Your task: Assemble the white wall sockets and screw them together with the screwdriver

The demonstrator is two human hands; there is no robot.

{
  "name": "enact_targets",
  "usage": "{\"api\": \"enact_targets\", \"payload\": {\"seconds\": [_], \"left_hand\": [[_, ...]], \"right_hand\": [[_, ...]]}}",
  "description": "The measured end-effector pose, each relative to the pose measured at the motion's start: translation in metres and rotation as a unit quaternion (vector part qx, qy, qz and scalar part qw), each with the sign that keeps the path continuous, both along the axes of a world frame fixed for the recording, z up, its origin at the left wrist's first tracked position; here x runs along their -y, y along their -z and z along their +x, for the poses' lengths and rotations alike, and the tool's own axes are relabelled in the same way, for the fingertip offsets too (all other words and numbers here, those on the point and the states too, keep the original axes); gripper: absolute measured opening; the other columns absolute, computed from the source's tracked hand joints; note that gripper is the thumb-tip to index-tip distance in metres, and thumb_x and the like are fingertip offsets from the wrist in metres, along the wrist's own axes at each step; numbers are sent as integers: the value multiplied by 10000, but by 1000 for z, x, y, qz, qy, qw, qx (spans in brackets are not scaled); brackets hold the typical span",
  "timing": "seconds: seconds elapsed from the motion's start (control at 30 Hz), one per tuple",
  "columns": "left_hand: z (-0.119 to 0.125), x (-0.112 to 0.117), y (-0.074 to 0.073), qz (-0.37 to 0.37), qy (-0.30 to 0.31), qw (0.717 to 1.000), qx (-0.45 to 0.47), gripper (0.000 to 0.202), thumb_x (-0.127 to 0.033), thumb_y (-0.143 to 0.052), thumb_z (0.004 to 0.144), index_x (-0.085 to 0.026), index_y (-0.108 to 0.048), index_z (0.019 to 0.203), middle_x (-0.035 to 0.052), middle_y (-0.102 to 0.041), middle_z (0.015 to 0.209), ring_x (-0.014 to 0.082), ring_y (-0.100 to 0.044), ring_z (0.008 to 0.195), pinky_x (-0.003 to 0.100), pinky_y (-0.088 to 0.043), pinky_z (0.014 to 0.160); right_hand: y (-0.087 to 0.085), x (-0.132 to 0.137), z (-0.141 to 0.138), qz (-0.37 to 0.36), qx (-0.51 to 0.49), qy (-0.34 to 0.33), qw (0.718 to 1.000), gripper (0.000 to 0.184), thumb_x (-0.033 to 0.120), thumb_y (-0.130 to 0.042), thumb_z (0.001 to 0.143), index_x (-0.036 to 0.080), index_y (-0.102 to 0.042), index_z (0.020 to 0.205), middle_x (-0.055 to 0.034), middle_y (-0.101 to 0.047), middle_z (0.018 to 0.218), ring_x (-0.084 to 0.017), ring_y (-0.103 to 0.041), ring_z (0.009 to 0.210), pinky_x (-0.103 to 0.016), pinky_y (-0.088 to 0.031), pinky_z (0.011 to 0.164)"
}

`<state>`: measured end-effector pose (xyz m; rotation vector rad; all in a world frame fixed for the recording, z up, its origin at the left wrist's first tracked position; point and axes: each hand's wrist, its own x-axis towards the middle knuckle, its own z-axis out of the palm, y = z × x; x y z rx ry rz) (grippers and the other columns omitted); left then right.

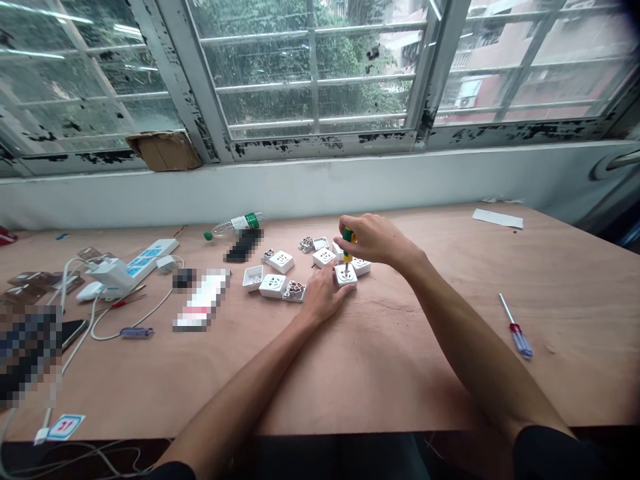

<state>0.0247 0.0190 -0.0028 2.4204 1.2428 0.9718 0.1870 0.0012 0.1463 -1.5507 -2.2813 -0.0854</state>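
My right hand (pixel 373 239) is closed around the green and yellow handle of a screwdriver (pixel 347 245). The tool stands upright, its tip down at the face of a white wall socket (pixel 345 275) on the table. My left hand (pixel 323 293) grips that same socket at its left and near sides, thumb along the front. Left of this hand lie another white socket (pixel 273 285), an open white socket box (pixel 253 278) and a socket back (pixel 295 290) with metal parts showing. More sockets (pixel 325 258) sit just behind my hands, partly hidden by them.
A second screwdriver (pixel 516 337) lies at the right. To the left are a power strip (pixel 150 260) with cables, a small clear-handled tool (pixel 137 332) and a blurred white item (pixel 204 300). A plastic bottle (pixel 235 225) lies near the wall; a white strip (pixel 497 219) is at the back right.
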Motion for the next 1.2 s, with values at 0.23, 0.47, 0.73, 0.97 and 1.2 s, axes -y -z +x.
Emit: {"api": "enact_targets", "payload": {"seconds": [0.23,0.47,0.73,0.97,1.2], "left_hand": [[0,2,-2,-7,4,1000,6,636,-451,-682,858,-207,-415,1381,114,-631,1238,308,-597,1092,456,-484,920],[-1,1,-2,-7,3,1000,11,671,-442,-688,854,-219,-387,1411,121,-609,1293,311,-585,1140,467,-475,951],[-2,1,-1,-10,13,1000,15,660,-420,-696,847,-196,-404,1394,136,-613,1277,300,-593,1127,464,-480,950],[-2,0,1,-1,0,1000,15,647,-419,-700,836,-200,-411,1372,132,-586,1259,302,-566,1157,468,-475,964],[-2,1,-1,-5,2,1000,1,672,-401,-692,822,-189,-400,1389,96,-649,1056,290,-605,996,435,-499,858]], "right_hand": [[-2,3,-1,-2,-1,-38,999,168,269,-564,797,202,-582,950,-37,-653,824,-147,-471,644,-296,-246,559],[1,-1,-1,19,11,12,1000,203,392,-533,871,206,-611,854,-28,-616,695,-147,-469,598,-293,-245,551],[-4,5,16,111,-107,67,986,253,388,-530,902,164,-597,1000,-66,-640,760,-168,-540,643,-312,-359,602],[75,14,50,160,-156,77,972,169,346,-492,915,184,-544,911,-93,-635,852,-188,-555,694,-324,-401,613],[136,31,60,143,-63,162,974,149,332,-466,918,208,-528,862,-94,-650,823,-227,-573,702,-331,-335,584]]}}
